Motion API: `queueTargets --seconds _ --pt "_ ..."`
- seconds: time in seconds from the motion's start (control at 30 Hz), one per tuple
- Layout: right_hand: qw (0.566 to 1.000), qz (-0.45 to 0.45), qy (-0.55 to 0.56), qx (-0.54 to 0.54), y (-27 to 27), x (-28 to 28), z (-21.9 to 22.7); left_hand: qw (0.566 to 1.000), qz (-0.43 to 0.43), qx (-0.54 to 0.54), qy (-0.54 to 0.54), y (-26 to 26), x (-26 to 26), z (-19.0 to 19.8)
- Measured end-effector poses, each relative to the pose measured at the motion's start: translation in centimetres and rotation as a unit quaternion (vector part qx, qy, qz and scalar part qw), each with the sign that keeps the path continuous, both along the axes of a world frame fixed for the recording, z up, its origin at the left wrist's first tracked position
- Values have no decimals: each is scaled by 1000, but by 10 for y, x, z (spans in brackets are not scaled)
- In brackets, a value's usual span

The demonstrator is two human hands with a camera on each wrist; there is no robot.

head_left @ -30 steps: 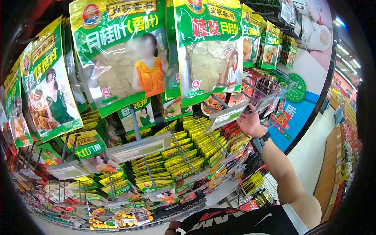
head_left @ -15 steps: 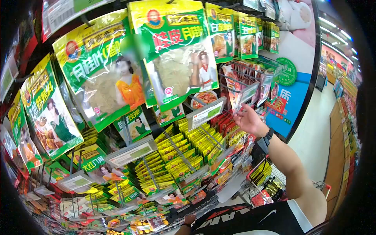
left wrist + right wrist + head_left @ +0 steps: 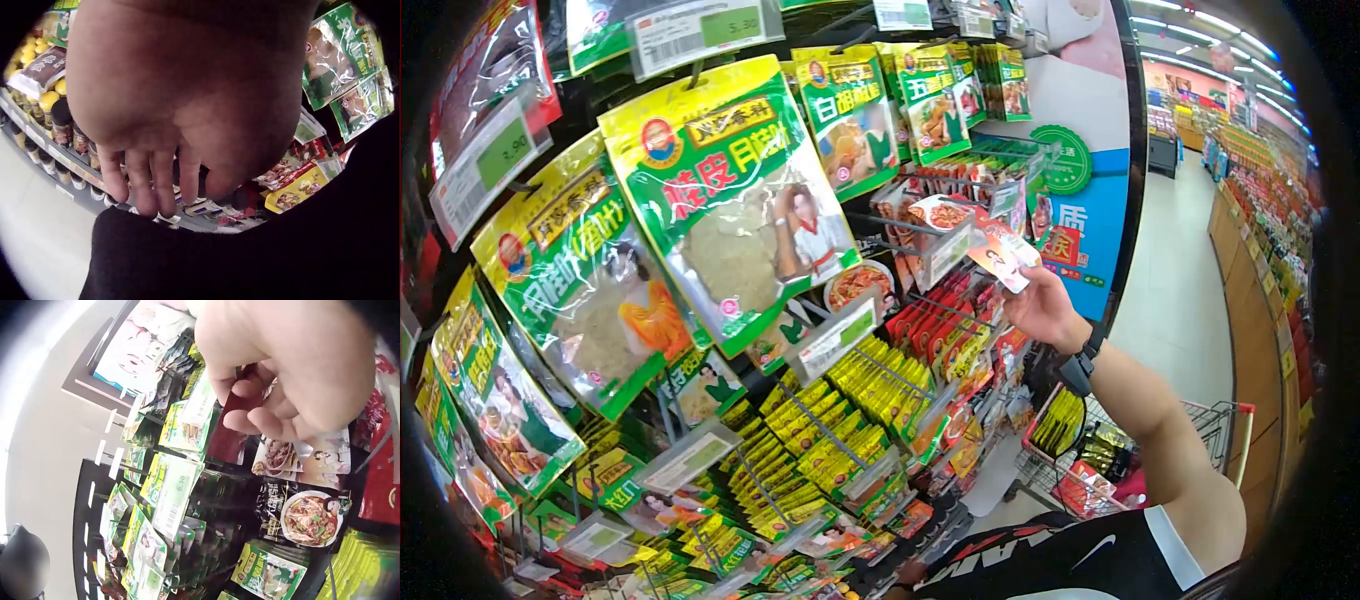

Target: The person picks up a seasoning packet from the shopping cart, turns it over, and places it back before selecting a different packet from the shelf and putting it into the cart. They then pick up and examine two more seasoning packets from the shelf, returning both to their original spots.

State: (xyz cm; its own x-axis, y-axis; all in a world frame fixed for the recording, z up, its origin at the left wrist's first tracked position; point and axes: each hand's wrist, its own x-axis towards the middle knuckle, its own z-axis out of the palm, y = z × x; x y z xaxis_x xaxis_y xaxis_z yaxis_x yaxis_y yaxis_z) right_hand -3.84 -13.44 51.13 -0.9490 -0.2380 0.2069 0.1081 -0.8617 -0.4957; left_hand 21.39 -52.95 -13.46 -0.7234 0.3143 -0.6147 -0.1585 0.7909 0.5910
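My right hand (image 3: 1045, 308) is raised at the rack, fingertips and thumb pinching the lower edge of a flat seasoning packet (image 3: 1000, 252) with a pale reddish front. The packet tilts forward beside a price tag (image 3: 948, 252) at the end of a hanging peg. From the right wrist view, its dark red side (image 3: 226, 434) shows below the curled fingers (image 3: 240, 420). My left hand (image 3: 187, 94) hangs low by dark clothing in the left wrist view, its fingers loosely extended and holding nothing.
Green-and-yellow spice bags (image 3: 730, 210) hang at the left, with rows of yellow packets (image 3: 880, 385) below. A wire shopping cart (image 3: 1230, 425) holding several goods stands under my right arm. Jars (image 3: 62, 125) line a low shelf. An aisle floor (image 3: 1175, 260) runs along the right.
My right hand went from reaching at the peg ends to pinching a packet, which has swung outward to the front of its peg. The head view has turned to the right.
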Motion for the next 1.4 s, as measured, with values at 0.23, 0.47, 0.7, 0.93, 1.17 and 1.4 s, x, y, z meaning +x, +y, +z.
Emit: queueTargets --seconds 0.23,0.47,0.7,0.93,1.17,1.4 --pt "999 18 32 36 33 32 -15 1000 -11 -7 -29 0 -14 21" --pt "999 -29 27 35 107 52 -44 996 34 24 -77 33 -37 59" --pt "993 -75 -3 94 165 109 -105 925 233 281 -106 138 -51 142" --pt "868 18 130 479 127 199 -244 664 215 649 -303 270 -88 310" --pt "710 57 172 681 150 270 -305 803 233 521 -172 323 -65 310" --pt "760 50 49 646 206 305 -289 866 227 432 -108 338 -11 286"
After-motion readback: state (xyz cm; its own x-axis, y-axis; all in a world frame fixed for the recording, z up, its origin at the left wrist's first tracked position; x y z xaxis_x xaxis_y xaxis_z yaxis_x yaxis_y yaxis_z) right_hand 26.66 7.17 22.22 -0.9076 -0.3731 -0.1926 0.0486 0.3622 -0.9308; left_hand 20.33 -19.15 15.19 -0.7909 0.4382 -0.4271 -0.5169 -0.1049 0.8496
